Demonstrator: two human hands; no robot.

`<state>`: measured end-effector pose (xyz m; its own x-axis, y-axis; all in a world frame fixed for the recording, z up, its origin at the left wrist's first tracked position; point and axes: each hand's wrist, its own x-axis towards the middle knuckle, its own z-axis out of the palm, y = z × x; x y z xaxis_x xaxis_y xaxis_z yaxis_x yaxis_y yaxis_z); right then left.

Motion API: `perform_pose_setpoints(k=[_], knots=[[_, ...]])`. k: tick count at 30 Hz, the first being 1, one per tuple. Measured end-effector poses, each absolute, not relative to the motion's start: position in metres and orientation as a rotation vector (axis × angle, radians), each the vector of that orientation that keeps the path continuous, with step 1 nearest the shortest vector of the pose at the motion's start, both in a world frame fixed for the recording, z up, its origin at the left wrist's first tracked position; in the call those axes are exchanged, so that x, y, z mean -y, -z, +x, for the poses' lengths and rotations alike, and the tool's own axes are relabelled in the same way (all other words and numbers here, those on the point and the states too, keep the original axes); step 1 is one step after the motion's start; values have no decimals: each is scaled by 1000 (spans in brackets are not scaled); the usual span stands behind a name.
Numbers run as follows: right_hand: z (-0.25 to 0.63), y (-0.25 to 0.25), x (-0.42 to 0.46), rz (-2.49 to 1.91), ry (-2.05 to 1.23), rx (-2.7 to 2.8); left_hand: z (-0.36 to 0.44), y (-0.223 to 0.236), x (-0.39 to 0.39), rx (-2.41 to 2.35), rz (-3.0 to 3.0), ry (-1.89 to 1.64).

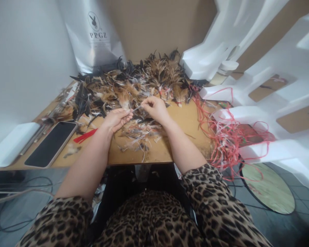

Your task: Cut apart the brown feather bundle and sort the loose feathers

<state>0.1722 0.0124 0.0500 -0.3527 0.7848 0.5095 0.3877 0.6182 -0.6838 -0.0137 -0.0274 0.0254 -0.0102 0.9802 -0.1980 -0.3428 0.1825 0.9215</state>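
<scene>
Left hand (118, 120): in my head view, pinching one end of a thin strand (136, 109).
Right hand (153, 108): pinching the other end.
Thin strand: between my hands, just above the surface (186, 120), near the feather pile (100, 90).
Scraps (141, 132): a loosened pinch could lose the strand among them.
Pink strings (226, 139): might snag my right sleeve (208, 185) if I swing wide.

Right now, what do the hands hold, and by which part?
A thin strand, pinched by the left hand and right hand either side of its visible middle.
</scene>
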Motion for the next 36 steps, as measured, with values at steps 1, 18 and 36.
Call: perform_pose_setpoints(k=[1, 18, 36], knots=[[172, -51, -11, -902, -528, 1978, -14, -24, 27, -1077, 818, -1238], [160, -61, 12, -694, -91, 2408, -15, -19, 31, -1185, 1340, -903], [166, -45, -12, -851, -1132, 1857, 0, -33, 41, -1132, 1287, -1244]])
